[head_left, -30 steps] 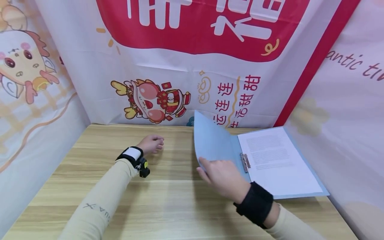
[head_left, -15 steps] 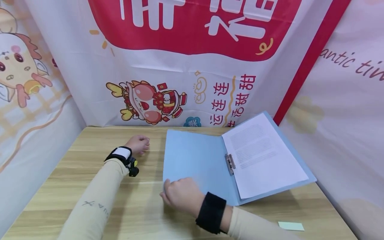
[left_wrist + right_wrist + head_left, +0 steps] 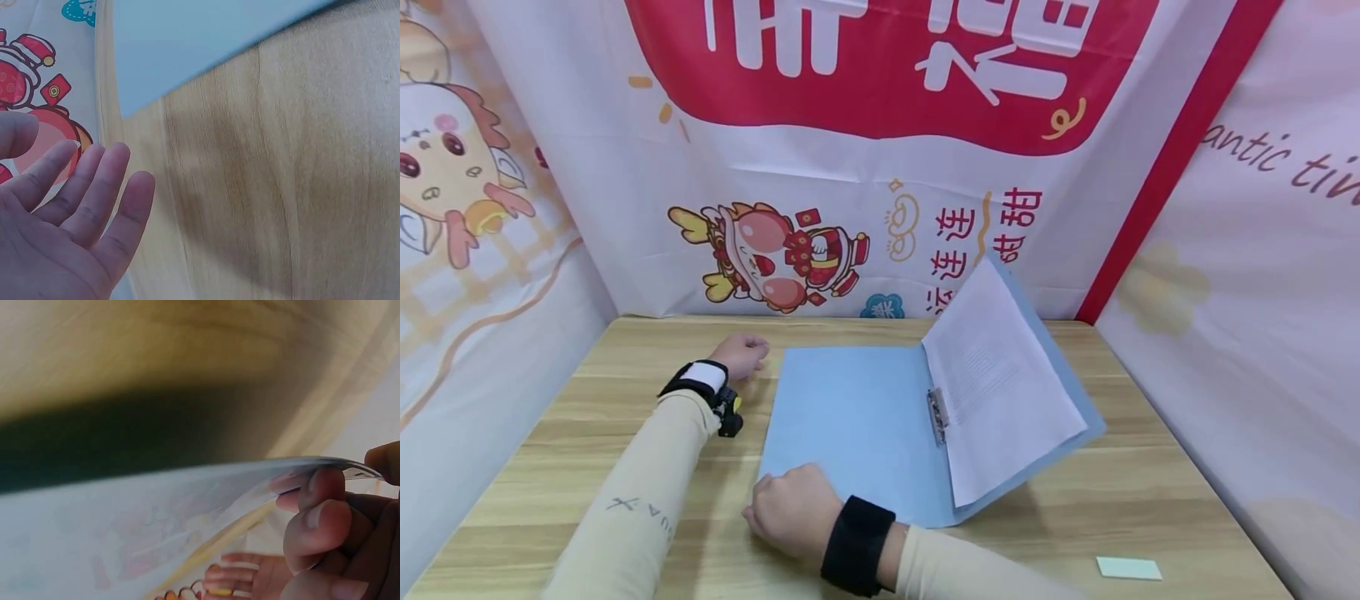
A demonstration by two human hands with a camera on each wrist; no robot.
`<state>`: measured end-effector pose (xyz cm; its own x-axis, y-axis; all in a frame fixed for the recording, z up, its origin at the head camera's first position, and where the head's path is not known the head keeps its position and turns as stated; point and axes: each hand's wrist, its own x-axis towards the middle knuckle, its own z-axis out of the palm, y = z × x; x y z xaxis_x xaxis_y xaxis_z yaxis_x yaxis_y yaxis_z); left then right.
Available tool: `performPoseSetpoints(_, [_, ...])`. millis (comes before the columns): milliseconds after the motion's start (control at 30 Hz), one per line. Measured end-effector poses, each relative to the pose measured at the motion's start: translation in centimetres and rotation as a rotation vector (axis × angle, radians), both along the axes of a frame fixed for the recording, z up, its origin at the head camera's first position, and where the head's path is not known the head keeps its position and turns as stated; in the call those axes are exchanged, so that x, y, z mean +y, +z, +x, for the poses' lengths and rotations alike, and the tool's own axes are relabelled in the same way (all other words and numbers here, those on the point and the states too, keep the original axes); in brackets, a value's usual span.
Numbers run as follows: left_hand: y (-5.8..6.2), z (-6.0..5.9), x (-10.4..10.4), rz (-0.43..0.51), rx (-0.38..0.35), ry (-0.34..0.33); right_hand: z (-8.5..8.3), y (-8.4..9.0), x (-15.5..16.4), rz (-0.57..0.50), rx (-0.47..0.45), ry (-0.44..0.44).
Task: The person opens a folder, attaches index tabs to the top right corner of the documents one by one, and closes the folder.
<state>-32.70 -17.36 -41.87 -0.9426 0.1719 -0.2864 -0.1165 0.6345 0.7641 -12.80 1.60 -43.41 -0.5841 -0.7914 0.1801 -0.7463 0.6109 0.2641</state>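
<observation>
Blue folder (image 3: 850, 425) lies open at table (image 3: 625, 467) centre. Its left cover is flat on the wood; its right half, with the clipped white paper (image 3: 1000, 392), tilts up off the surface toward 1 o'clock.

The spine with the metal clip (image 3: 937, 415) runs roughly 12 to 6, leaning slightly toward 11. That is the long axis; the leaves spread toward 9 and 3.

Your right hand (image 3: 793, 518) is at the folder's near-left corner, at 7 o'clock from the spine. Fingers curled, pinching the cover edge, as the right wrist view confirms.

Your left hand (image 3: 741, 356) rests on the table at 10 o'clock from the spine, just beside the cover's far-left edge and not touching it. Fingers loosely bent, holding nothing.

The right hand is the one in contact.

A small green note (image 3: 1129, 568) lies at 4 o'clock, well apart.
</observation>
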Motion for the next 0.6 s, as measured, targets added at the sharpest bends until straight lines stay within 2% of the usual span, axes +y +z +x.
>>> performPoseSetpoints(67, [0.2,0.2,0.2,-0.007,0.018,-0.004,0.2,-0.5,-0.7,0.011,-0.003,0.011])
performPoseSetpoints(133, [0.2,0.5,0.3,-0.045,0.055,-0.046,0.3,-0.9,-1.4,0.016,0.005,0.021])
performPoseSetpoints(233, [-0.1,1.0,1.0,-0.166,0.114,-0.173,0.6,-1.4,-1.9,0.014,0.021,0.020])
performPoseSetpoints(333, [-0.6,1.8,1.8,-0.314,0.110,-0.321,0.9,-1.6,-2.0,0.025,0.030,0.007])
performPoseSetpoints(400, [-1.0,2.3,2.3,-0.411,0.105,-0.387,1.0,-1.7,-2.0,0.030,0.008,-0.008])
performPoseSetpoints(533, [-1.8,2.7,2.8,-0.545,0.144,-0.430,1.0,-1.5,-1.9,0.034,-0.062,-0.049])
performPoseSetpoints(600, [-2.0,2.8,2.9,-0.566,0.152,-0.425,0.8,-1.2,-1.7,0.021,-0.121,-0.066])
